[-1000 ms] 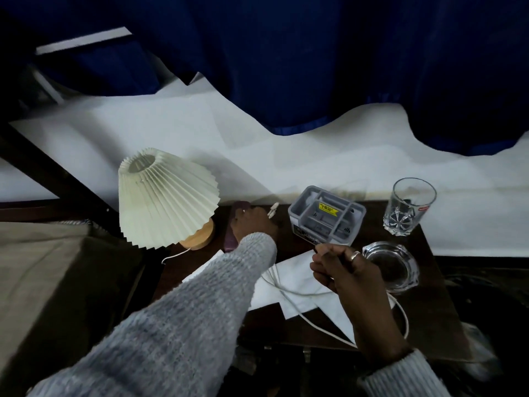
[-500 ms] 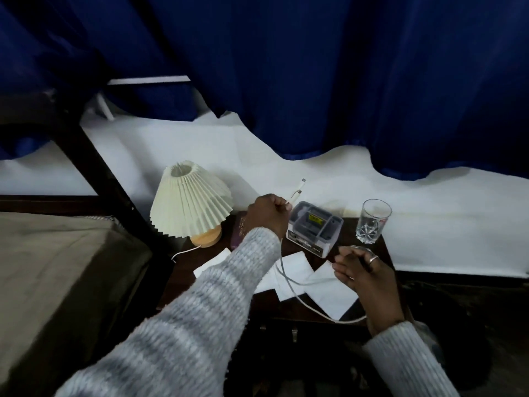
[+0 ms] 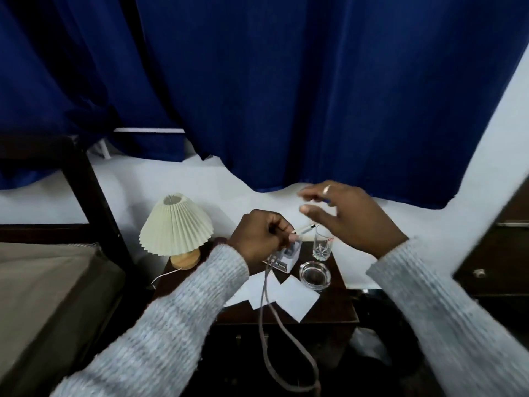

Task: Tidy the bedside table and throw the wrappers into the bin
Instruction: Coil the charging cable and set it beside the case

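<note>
A blue curtain (image 3: 286,96) filled the top of the view, with a bed (image 3: 43,296) at the lower left. The dark bedside table (image 3: 337,310) stood between them, low in the centre. On its left end sat a lamp (image 3: 176,224) with a pleated shade. White papers (image 3: 294,299) lay spread across the middle of the tabletop. A grey organiser (image 3: 290,257) stood behind them, with a glass (image 3: 322,243) just to its right and an ashtray (image 3: 315,275) in front of the glass.

The left hand (image 3: 257,239) was closed in a fist above the organiser, gripping a cable (image 3: 264,310); the plug end poked out past the fingers toward the glass, and 2 strands hung from the fist over the papers and off the front edge. The right hand (image 3: 346,216) hovered above the glass with fingers spread and loosely curled, touching nothing on the table; something thin and dark showed between its fingers, too blurred to identify.
</note>
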